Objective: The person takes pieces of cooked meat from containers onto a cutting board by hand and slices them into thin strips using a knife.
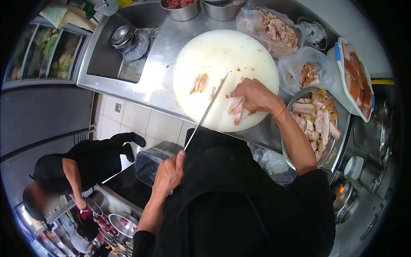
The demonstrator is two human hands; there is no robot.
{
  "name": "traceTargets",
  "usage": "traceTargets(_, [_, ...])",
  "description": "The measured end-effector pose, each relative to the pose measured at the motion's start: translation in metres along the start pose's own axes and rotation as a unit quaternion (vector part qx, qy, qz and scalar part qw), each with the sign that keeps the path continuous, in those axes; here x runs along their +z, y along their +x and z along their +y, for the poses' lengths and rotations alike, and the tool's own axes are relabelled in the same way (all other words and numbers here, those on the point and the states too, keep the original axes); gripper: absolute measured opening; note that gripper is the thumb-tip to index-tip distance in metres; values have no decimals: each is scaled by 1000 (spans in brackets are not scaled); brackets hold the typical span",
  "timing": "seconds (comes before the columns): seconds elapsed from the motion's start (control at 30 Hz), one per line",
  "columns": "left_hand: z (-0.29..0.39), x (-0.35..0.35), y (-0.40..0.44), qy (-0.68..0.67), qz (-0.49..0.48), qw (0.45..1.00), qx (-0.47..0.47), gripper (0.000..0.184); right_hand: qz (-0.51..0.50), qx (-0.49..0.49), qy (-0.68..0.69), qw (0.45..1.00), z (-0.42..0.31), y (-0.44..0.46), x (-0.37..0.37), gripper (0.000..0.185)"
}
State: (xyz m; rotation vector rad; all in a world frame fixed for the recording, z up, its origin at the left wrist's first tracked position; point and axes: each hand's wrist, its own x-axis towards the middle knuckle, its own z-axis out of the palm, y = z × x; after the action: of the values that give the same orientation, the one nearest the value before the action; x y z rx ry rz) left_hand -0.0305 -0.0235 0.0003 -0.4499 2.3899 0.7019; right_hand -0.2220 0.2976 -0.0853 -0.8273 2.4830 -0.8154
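My left hand is closed around the handle of a long kitchen knife. Its blade slants up and away over the round white cutting board. On the board, the bent fingers of my right hand press on a piece of cooked pork, just right of the blade. A few thin pork slices lie together on the board's left part. Small scraps lie beside the blade.
A metal bowl of pork chunks stands right of the board. Plastic bags of cut meat and a white tub of meat lie behind it. A sink is at the left. A co-worker bends over pots at lower left.
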Motion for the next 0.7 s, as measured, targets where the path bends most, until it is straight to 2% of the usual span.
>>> traceTargets(0.03, [-6, 5, 0, 6, -5, 1000, 5, 69, -27, 4, -56, 998, -1, -2, 1, 34])
traceTargets(0.13, [-10, 10, 0, -3, 9, 1000, 12, 72, -60, 31, -55, 996, -3, -1, -4, 33])
traceTargets(0.23, [-9, 8, 2, -20, 3, 1000, -12, 72, -61, -19, -48, 997, -1, -1, -12, 32])
traceTargets(0.33, [-10, 9, 3, -36, -4, 999, -29, 73, -131, 54, 69, 987, 1, 9, -20, 30])
traceTargets(0.43, [-10, 12, 2, -54, -6, 998, -35, 73, -75, 12, 125, 989, 6, 15, -9, 29])
traceTargets(0.53, [-8, 14, 0, -71, -8, 996, -44, 73, -19, 19, 287, 958, 3, 30, 5, 31])
traceTargets(0.63, [-12, 19, -2, -68, 7, 997, -41, 72, -28, 59, 158, 985, -12, 45, 5, 28])
traceTargets(0.7, [-12, 19, -3, -54, 16, 998, -36, 72, 139, -18, 76, 987, -5, 50, 35, 25])
